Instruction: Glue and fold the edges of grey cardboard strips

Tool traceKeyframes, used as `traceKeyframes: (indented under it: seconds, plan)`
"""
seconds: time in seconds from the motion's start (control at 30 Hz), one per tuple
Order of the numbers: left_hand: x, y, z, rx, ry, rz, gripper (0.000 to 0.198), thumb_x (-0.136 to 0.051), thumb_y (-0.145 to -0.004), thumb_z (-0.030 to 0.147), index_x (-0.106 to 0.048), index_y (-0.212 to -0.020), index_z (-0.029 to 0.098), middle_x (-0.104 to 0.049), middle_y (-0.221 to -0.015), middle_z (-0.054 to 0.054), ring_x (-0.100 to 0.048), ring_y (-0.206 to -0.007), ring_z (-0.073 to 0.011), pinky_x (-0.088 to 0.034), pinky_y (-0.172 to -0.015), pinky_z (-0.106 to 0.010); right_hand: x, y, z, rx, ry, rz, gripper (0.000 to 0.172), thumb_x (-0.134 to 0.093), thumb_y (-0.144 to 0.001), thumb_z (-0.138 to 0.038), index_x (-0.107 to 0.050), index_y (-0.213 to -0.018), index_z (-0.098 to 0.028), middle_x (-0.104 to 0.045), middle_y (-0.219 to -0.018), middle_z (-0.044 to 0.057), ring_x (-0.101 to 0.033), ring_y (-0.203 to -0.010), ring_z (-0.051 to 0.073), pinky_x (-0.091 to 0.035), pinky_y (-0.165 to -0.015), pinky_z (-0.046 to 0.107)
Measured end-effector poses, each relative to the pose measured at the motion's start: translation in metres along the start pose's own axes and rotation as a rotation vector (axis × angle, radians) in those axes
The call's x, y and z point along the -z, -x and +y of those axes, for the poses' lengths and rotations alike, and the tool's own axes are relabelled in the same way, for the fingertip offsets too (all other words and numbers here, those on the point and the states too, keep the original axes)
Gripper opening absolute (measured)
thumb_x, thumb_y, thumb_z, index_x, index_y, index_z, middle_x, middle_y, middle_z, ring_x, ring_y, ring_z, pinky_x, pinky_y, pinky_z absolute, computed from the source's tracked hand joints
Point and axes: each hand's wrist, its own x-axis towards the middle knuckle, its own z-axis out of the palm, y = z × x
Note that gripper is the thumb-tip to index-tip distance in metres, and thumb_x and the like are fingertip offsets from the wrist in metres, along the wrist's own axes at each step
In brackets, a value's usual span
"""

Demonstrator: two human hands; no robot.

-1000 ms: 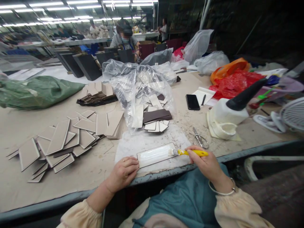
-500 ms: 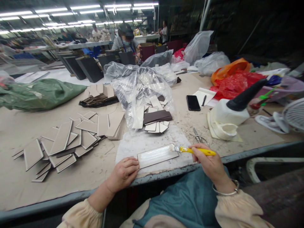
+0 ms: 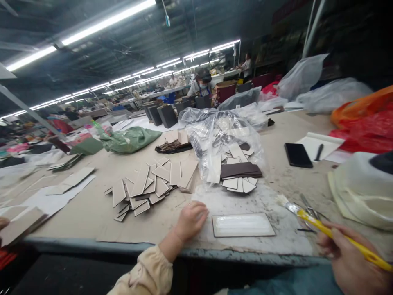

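Observation:
A thin rectangular panel (image 3: 242, 226) with a dark edge lies on a white sheet (image 3: 276, 241) near the table's front edge. Its upper face bears a shiny white coating. Just left of the panel, apart from it, is my left hand (image 3: 192, 219), empty with its fingers loosely bent. My right hand (image 3: 353, 254) grips the yellow handle of a paintbrush (image 3: 316, 221), whose white-smeared bristles are off the panel, to its right. Scissors (image 3: 308, 207) lie partly behind the brush. More dark-edged panels (image 3: 147, 184) form a loose pile at left.
A clear plastic bag (image 3: 227, 135) spills panels beside a dark stack (image 3: 241, 170). A phone (image 3: 297, 155), a pen (image 3: 319, 152) and a white plastic container (image 3: 362, 184) stand at right. At far left, another person's hand (image 3: 3, 223) holds boards (image 3: 23, 223).
The brush has lifted off the panel and moved right with my right hand. My left hand has let go of the panel's left end. The view has swung left and tilted.

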Motion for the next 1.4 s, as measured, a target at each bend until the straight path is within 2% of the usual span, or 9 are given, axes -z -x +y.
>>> traceKeyframes:
  seconds: [0.07,0.2,0.43,0.63,0.73,0.83,0.97,1.17,1.4]
  plan:
    - [0.011,-0.026,-0.018,0.210,-0.214,0.038,0.023,-0.052,-0.085,0.030,-0.062,-0.102,0.019,-0.064,-0.106,-0.008,-0.057,-0.104,-0.0190,-0.044,-0.093,-0.031,-0.003,0.002,-0.004,-0.042,0.020,0.005,0.025,-0.053,-0.080,-0.048,-0.060,-0.089,-0.026,-0.056,-0.068,0.002,-0.050,-0.055,0.018,-0.042,-0.046,0.031]
    - [0.032,-0.074,-0.056,0.554,-0.523,-0.183,0.045,-0.054,-0.082,0.039,-0.054,-0.120,0.015,-0.062,-0.116,-0.015,-0.056,-0.109,-0.0278,-0.043,-0.093,-0.039,-0.006,0.005,0.001,-0.036,0.138,-0.054,0.033,-0.051,-0.079,-0.054,-0.062,-0.093,-0.026,-0.059,-0.069,0.000,-0.052,-0.058,0.017,-0.045,-0.054,0.030]
    - [0.032,-0.092,-0.077,0.644,-0.564,-0.262,0.040,-0.055,-0.079,0.038,-0.061,-0.111,0.016,-0.068,-0.099,-0.017,-0.062,-0.099,-0.0290,-0.046,-0.082,-0.037,-0.005,0.005,0.012,0.055,0.190,-0.092,0.038,-0.050,-0.079,-0.057,-0.063,-0.094,-0.024,-0.061,-0.065,0.000,-0.055,-0.057,0.017,-0.048,-0.053,0.028]
    - [0.042,-0.084,-0.072,0.622,-0.574,-0.144,0.041,-0.048,-0.084,0.036,-0.056,-0.118,0.014,-0.067,-0.105,-0.016,-0.062,-0.100,-0.0274,-0.047,-0.084,-0.036,-0.005,0.006,0.007,0.103,0.158,-0.072,0.032,-0.051,-0.082,-0.051,-0.062,-0.097,-0.025,-0.062,-0.067,0.000,-0.055,-0.055,0.015,-0.049,-0.050,0.026]
    - [0.048,-0.068,-0.058,0.492,-0.522,-0.008,0.039,-0.047,-0.086,0.035,-0.054,-0.118,0.015,-0.065,-0.110,-0.012,-0.061,-0.102,-0.0235,-0.047,-0.088,-0.034,-0.008,0.007,0.007,0.171,0.092,-0.072,0.027,-0.052,-0.085,-0.045,-0.060,-0.103,-0.025,-0.064,-0.075,0.001,-0.056,-0.055,0.014,-0.051,-0.052,0.026]
    - [0.039,-0.042,-0.028,0.046,-0.291,0.156,0.033,-0.055,-0.083,0.031,-0.055,-0.113,0.018,-0.063,-0.115,-0.011,-0.059,-0.107,-0.0225,-0.046,-0.095,-0.036,-0.013,0.009,0.006,0.264,0.029,-0.080,0.021,-0.053,-0.086,-0.037,-0.060,-0.102,-0.025,-0.067,-0.081,0.002,-0.061,-0.059,0.014,-0.055,-0.057,0.027]
    - [0.008,-0.013,0.024,-0.316,-0.038,0.043,0.032,-0.058,-0.081,0.019,-0.052,-0.112,0.017,-0.059,-0.121,-0.014,-0.055,-0.114,-0.0230,-0.038,-0.106,-0.046,-0.019,0.008,0.003,0.302,-0.024,-0.183,0.013,-0.056,-0.086,-0.032,-0.059,-0.095,-0.024,-0.068,-0.091,0.004,-0.068,-0.074,0.017,-0.058,-0.068,0.031]
    - [-0.029,-0.009,0.062,-0.411,0.105,-0.134,0.024,-0.055,-0.082,0.015,-0.051,-0.105,0.015,-0.060,-0.117,-0.015,-0.053,-0.116,-0.0226,-0.034,-0.108,-0.050,-0.021,0.010,0.000,0.291,0.069,-0.180,0.020,-0.066,-0.077,-0.035,-0.050,-0.080,-0.024,-0.069,-0.090,0.003,-0.069,-0.079,0.020,-0.058,-0.067,0.031]
    - [-0.023,-0.010,0.046,-0.335,0.130,-0.048,0.038,-0.056,-0.083,0.019,-0.050,-0.121,0.018,-0.059,-0.119,-0.014,-0.054,-0.114,-0.0243,-0.040,-0.102,-0.050,-0.020,0.010,0.001,0.106,0.069,-0.061,0.030,-0.069,-0.073,-0.042,-0.048,-0.074,-0.021,-0.068,-0.088,0.003,-0.066,-0.060,0.016,-0.057,-0.053,0.027]
